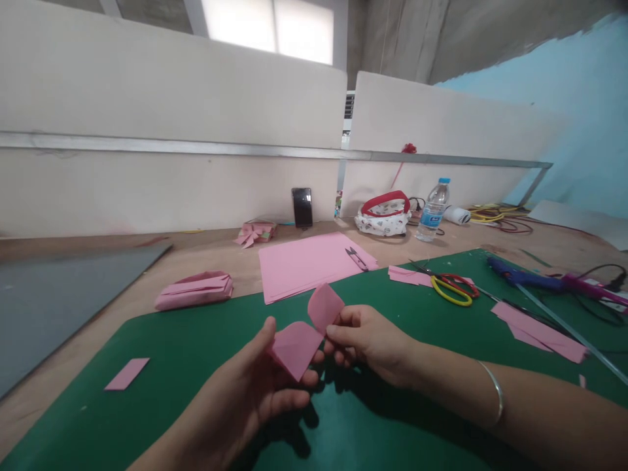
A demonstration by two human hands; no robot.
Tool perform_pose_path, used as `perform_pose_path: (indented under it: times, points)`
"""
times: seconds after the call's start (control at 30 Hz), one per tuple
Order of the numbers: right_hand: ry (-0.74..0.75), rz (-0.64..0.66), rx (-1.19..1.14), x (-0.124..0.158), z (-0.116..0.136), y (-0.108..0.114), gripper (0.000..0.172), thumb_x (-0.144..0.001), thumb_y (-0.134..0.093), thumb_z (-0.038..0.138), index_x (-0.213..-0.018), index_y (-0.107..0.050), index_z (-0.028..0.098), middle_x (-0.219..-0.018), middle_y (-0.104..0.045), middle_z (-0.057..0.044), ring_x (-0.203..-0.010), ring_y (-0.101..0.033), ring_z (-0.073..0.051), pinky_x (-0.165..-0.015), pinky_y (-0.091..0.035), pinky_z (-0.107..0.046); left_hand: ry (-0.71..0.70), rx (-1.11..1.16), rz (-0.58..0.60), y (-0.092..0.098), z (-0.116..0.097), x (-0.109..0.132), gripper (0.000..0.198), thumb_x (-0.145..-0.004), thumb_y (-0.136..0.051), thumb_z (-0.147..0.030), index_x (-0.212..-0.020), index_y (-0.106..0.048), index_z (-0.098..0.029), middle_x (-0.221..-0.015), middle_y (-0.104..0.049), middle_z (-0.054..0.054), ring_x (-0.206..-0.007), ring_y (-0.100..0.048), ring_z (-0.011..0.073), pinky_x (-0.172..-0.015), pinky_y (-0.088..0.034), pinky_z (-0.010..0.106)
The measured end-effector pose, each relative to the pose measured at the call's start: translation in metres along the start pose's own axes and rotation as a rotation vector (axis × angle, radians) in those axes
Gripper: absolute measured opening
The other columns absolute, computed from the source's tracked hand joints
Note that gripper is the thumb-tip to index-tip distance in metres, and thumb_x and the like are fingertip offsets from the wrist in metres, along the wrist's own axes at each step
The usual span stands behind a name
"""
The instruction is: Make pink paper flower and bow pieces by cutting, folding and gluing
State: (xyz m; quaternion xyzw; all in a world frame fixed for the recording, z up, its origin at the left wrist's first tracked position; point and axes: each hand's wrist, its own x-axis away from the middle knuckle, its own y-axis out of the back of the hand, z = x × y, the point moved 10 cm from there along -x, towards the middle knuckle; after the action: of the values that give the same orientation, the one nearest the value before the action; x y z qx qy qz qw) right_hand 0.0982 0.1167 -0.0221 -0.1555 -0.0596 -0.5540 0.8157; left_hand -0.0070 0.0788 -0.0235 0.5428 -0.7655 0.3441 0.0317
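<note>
A piece of folded pink paper with rounded, petal-like lobes is held up above the green cutting mat. My right hand pinches it where two lobes meet, thumb and forefinger closed on the paper. Under the lower lobe, my left hand supports the paper between its raised thumb and curled fingers. On the mat left of my left hand lies a small pink paper rectangle. Pink paper sheets lie stacked just beyond both hands, with small thread snips on top.
Yellow-and-red scissors, pink paper strips and a glue gun with cables lie on the right. Behind stand a water bottle, a white-and-red pouch and a phone. A folded pink bundle sits at the mat's far left.
</note>
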Motion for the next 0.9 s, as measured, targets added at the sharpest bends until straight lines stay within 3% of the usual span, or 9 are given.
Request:
perform_pose_path:
  times: [0.13, 0.3, 0.43, 0.5, 0.6, 0.7, 0.83, 0.9]
  points:
    - [0.013, 0.013, 0.004, 0.001, 0.002, -0.002, 0.012, -0.079, -0.06, 0.021, -0.074, -0.057, 0.011, -0.064, -0.063, -0.003, -0.047, -0.051, -0.005, -0.047, -0.037, -0.017, 0.011, 0.02, 0.036, -0.005, -0.001, 0.002, 0.04, -0.087, -0.047, -0.041, -0.092, -0.071, -0.009, -0.078, -0.071, 0.012, -0.064, -0.063, 0.015, -0.056, -0.053, 0.021]
    - [0.017, 0.07, 0.008, 0.001, 0.003, -0.006, 0.01, -0.078, -0.059, 0.02, -0.077, -0.06, 0.01, -0.065, -0.062, -0.003, -0.048, -0.051, -0.005, -0.048, -0.036, -0.017, -0.042, -0.144, 0.035, -0.004, -0.002, 0.002, 0.031, -0.071, -0.07, -0.033, -0.097, -0.07, -0.017, -0.099, -0.069, 0.01, -0.074, -0.062, 0.0168, -0.062, -0.051, 0.025]
    - [0.055, 0.107, 0.016, 0.005, 0.008, -0.012, 0.011, -0.07, -0.061, 0.01, -0.081, -0.063, 0.01, -0.067, -0.06, 0.0, -0.053, -0.05, -0.005, -0.051, -0.036, -0.017, -0.202, -0.397, 0.009, -0.001, -0.01, -0.001, 0.037, -0.058, -0.08, -0.03, -0.091, -0.067, -0.018, -0.072, -0.064, 0.001, -0.062, -0.055, 0.0122, -0.053, -0.042, 0.02]
    - [0.101, 0.144, 0.02, 0.009, 0.013, -0.02, 0.022, -0.065, -0.066, 0.007, -0.086, -0.064, 0.012, -0.076, -0.062, -0.001, -0.063, -0.054, -0.007, -0.057, -0.039, -0.018, -0.301, -0.535, -0.082, 0.004, -0.018, 0.0, 0.039, -0.06, -0.077, -0.029, -0.095, -0.065, -0.018, -0.071, -0.064, 0.0, -0.061, -0.055, 0.0135, -0.054, -0.041, 0.022]
    - [0.18, 0.154, 0.019, 0.014, 0.021, -0.029, 0.031, -0.061, -0.073, 0.011, -0.089, -0.062, 0.014, -0.084, -0.062, -0.001, -0.077, -0.057, -0.012, -0.071, -0.043, -0.024, -0.411, -0.74, -0.206, 0.007, -0.028, 0.006, 0.051, -0.065, -0.071, -0.024, -0.114, -0.057, -0.019, -0.104, -0.068, 0.008, -0.088, -0.063, 0.024, -0.075, -0.048, 0.032]
    - [0.227, 0.116, -0.01, 0.015, 0.023, -0.031, 0.026, -0.065, -0.072, 0.016, -0.087, -0.059, 0.014, -0.079, -0.062, -0.001, -0.076, -0.058, -0.014, -0.073, -0.044, -0.027, -0.493, -0.922, -0.213, -0.002, -0.029, 0.009, 0.061, -0.066, -0.069, -0.022, -0.124, -0.05, -0.022, -0.128, -0.058, 0.01, -0.11, -0.056, 0.0288, -0.092, -0.043, 0.039]
    - [0.208, -0.089, 0.05, 0.011, 0.019, -0.013, 0.018, -0.066, -0.062, 0.008, -0.082, -0.056, 0.015, -0.073, -0.057, 0.003, -0.067, -0.053, -0.01, -0.062, -0.042, -0.022, -0.503, -0.892, -0.181, -0.01, -0.027, 0.01, 0.047, -0.077, -0.061, -0.035, -0.122, -0.054, -0.026, -0.128, -0.059, 0.007, -0.113, -0.055, 0.0277, -0.095, -0.042, 0.039]
    - [0.198, -0.103, 0.089, 0.01, 0.018, -0.01, 0.015, -0.065, -0.055, 0.005, -0.076, -0.056, 0.014, -0.068, -0.055, 0.004, -0.062, -0.05, -0.009, -0.056, -0.039, -0.02, -0.472, -0.764, -0.211, -0.006, -0.028, 0.01, 0.036, -0.081, -0.055, -0.038, -0.113, -0.063, -0.023, -0.115, -0.067, 0.008, -0.104, -0.06, 0.0269, -0.089, -0.045, 0.038]
